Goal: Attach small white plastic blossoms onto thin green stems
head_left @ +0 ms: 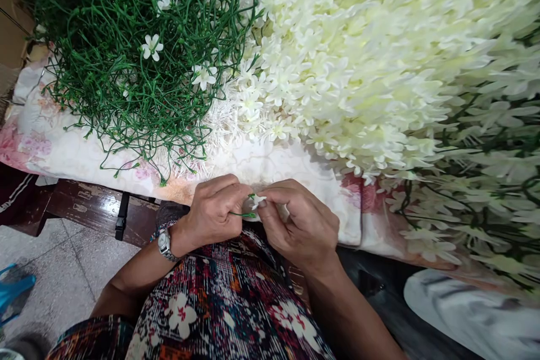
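My left hand (pixel 217 208) is closed around a thin green plastic stem (pixel 243 214), whose tips stick out past the thumb and forefinger. A small white artificial flower (pixel 255 201) is pinched between the thumb and forefinger of my right hand (pixel 300 219). Flower and stem tip meet in the gap between the hands; whether they are joined I cannot tell. Just beyond my left hand lies a tangled heap of green plastic stems (pixel 139 84). A large pile of white and pale yellow artificial flowers (pixel 358 67) spreads beyond my right hand.
A floral cloth (pixel 270 166) covers the table under both piles. Finished-looking sprays of white flowers on green stems (pixel 434 236) hang over the right edge. A dark wooden bench (pixel 93 208) stands at the left, with a blue object (pixel 19 289) on the tiled floor.
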Action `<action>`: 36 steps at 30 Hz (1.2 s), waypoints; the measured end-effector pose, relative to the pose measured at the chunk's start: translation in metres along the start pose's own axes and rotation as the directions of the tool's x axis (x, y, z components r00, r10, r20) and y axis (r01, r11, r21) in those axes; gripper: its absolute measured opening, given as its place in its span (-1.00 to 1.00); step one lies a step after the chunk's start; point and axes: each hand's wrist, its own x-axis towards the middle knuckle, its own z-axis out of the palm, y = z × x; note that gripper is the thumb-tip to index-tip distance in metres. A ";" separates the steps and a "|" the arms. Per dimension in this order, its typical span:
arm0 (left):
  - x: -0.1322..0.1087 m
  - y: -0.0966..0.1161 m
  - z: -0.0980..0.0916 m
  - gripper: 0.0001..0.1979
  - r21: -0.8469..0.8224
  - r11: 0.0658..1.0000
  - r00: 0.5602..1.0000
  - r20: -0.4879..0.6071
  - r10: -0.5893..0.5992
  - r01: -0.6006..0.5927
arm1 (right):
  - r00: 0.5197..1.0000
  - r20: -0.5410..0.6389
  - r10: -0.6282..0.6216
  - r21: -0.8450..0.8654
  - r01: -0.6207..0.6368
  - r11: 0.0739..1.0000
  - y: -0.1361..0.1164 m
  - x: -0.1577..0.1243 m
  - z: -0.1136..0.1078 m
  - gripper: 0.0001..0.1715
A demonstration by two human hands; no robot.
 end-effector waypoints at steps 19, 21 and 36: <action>0.003 0.000 0.000 -0.86 -0.046 0.999 0.999 -0.036 -0.018 0.016 | 0.976 -0.088 -0.198 -0.184 0.179 0.967 0.002 -0.002 0.003 -0.68; 0.002 -0.001 0.000 -0.86 -0.054 0.999 0.999 -0.034 -0.004 0.002 | 0.983 -0.062 -0.172 -0.135 0.163 0.977 0.002 0.001 0.001 -0.70; 0.001 -0.003 0.000 -0.87 -0.050 0.999 1.000 -0.005 0.001 -0.001 | 0.991 0.032 -0.127 0.004 0.127 0.992 0.009 0.004 -0.002 -0.70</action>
